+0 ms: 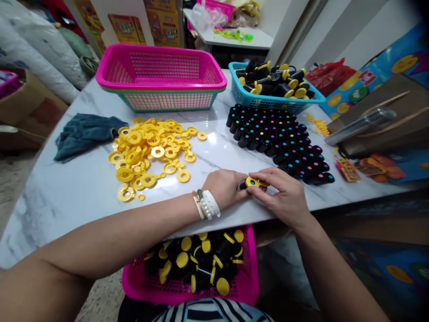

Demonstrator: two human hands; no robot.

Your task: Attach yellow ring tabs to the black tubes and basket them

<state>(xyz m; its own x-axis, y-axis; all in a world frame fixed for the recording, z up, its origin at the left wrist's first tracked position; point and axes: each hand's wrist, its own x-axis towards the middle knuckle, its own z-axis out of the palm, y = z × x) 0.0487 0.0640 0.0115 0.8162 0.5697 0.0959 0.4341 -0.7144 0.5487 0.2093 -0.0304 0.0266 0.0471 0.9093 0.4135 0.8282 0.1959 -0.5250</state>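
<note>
Near the table's front edge, my left hand [221, 188] is closed around a small black tube [241, 185], mostly hidden by the fingers. A yellow ring cap [250, 180] sits over the tube's end, with a blue centre showing through its hole. My right hand [286, 197] pinches this cap between thumb and fingers. Left of my hands lies a heap of loose yellow ring caps [157, 152], some showing a small round tab. To the right, many black tubes [268, 134] stand in close rows with coloured dots on top.
A pink basket [161, 86] stacked on a teal one stands at the back. Beside it, a blue basket [278, 105] holds capped black tubes. Another pink basket [251, 268] of capped tubes is below the table edge. Dark cloth [87, 134] lies left; a paper bag [378, 120] stands right.
</note>
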